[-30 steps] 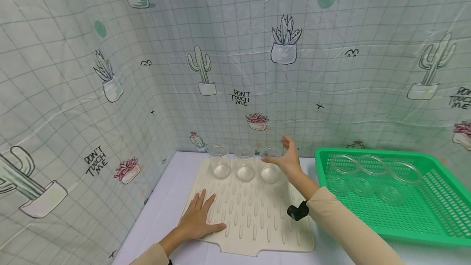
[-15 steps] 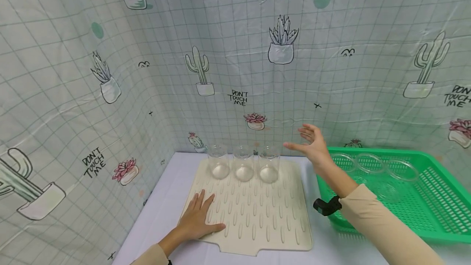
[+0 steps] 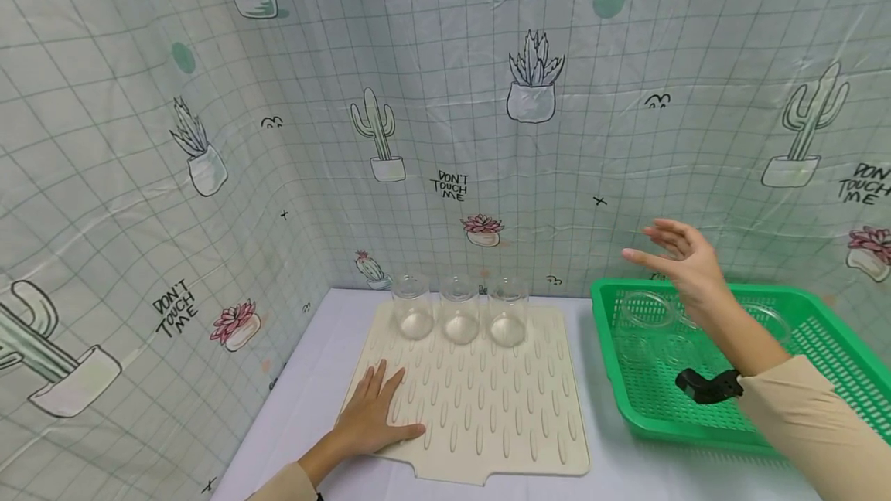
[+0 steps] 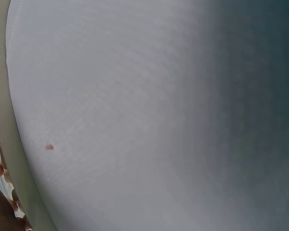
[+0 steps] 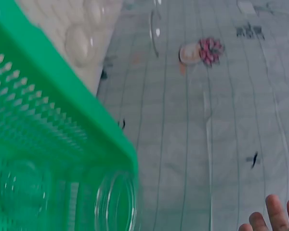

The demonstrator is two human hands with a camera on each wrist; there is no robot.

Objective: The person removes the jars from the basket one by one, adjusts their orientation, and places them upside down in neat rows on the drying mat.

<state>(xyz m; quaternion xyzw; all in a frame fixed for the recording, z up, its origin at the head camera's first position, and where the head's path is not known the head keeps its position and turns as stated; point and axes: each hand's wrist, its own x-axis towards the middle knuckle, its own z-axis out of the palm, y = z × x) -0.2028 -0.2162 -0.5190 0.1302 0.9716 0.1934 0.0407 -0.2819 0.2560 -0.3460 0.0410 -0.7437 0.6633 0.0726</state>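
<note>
Glasses (image 3: pixel 459 314) stand three abreast at the far end of the mat (image 3: pixel 487 408); the left hand (image 3: pixel 373 417) lies spread there, the right hand (image 3: pixel 685 265), empty, fingers wide, hangs above the basket (image 3: pixel 685 434).

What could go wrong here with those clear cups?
The cups in the green basket sit close together, so the right hand might knock one while taking another. The left hand rests on the beige mat; if the mat slid, the three cups standing near its far edge could topple.
</note>
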